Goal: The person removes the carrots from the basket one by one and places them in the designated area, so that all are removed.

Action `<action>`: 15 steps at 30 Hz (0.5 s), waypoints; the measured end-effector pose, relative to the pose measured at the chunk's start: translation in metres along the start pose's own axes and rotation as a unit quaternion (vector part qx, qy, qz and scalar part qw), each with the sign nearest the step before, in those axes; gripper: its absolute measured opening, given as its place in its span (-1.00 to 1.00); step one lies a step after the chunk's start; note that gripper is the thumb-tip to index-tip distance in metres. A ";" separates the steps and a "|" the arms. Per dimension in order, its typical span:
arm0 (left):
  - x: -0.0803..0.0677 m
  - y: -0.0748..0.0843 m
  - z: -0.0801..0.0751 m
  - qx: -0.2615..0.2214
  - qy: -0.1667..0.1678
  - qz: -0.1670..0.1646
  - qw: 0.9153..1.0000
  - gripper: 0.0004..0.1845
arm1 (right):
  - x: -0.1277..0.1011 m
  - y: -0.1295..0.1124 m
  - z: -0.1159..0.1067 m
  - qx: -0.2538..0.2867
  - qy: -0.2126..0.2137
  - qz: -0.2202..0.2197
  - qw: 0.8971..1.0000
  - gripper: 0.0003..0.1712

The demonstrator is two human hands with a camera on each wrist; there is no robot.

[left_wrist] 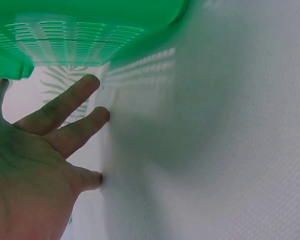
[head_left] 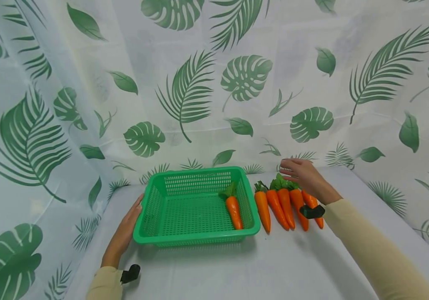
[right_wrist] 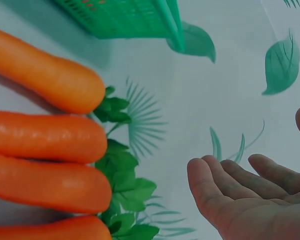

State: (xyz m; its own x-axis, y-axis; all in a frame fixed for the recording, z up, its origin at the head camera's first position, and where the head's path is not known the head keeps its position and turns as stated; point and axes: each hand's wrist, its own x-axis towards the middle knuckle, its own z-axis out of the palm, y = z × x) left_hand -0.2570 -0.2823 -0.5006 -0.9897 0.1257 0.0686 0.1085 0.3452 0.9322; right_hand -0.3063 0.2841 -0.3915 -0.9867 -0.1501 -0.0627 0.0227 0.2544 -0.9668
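A green plastic basket [head_left: 195,239] stands on the table with one carrot [head_left: 234,211] lying at its right end, leafy top toward the back. My left hand [head_left: 125,229] is at the basket's left side, fingertips right at the rim. Its fingers are spread and mostly straight in the left wrist view. To the right of the basket, several orange carrots [head_left: 262,210] lie side by side, green tops [right_wrist: 122,175] pointing away from me. My right hand [head_left: 304,177] hovers above the tops of the right-hand carrots, fingers extended, holding nothing.
A white cloth covers the table [head_left: 199,275]. Behind and at both sides hangs a white curtain [head_left: 207,137] with green leaf prints. Each wrist wears a black strap mount [head_left: 312,211].
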 end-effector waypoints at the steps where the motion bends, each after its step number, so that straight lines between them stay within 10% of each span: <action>1: 0.000 0.000 0.000 0.001 0.000 -0.001 1.000 -0.33 | 0.000 -0.001 0.002 0.002 -0.001 -0.001 1.000 -0.12; 15: 0.000 0.001 0.000 -0.002 -0.001 0.009 1.000 -0.33 | 0.006 -0.017 0.027 0.014 -0.015 -0.010 1.000 -0.21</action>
State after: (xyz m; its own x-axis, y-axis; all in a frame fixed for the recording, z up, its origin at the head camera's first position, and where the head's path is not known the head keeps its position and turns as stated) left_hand -0.2567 -0.2817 -0.4998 -0.9875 0.1337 0.0838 0.1250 0.3390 0.9324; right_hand -0.3088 0.2532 -0.3823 -0.9819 -0.1829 -0.0492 0.0070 0.2248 -0.9744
